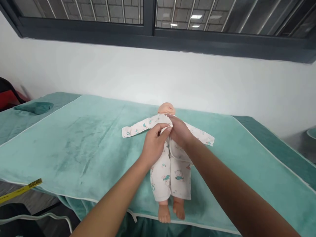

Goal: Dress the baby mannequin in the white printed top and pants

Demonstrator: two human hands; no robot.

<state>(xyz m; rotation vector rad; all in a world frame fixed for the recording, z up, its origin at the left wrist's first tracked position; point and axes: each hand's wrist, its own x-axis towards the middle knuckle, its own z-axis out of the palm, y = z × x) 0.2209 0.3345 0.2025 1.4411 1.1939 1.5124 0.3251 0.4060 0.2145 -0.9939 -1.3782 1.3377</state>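
Observation:
A baby doll (pixel 166 108) lies on its back on a teal cover, its head toward the wall and bare feet at the near edge. It wears a white printed baby shirt (pixel 140 126) with both sleeves spread out, and matching printed pants (pixel 160 179). Over the chest, my left hand (pixel 155 141) pinches the front edge of the shirt between thumb and fingers. My right hand (pixel 180 131) meets it there, fingers closed at the same edge near the collar. What the right fingertips grip is partly hidden.
The teal cover (pixel 74 141) with white piping spreads over the table. Behind it rise a white wall (pixel 148 75) and a dark-framed barred window (pixel 150 31). A yellow strip (pixel 21 191) and a pale cable (pixel 37 217) are at lower left. A red and black item (pixel 8 97) sits far left.

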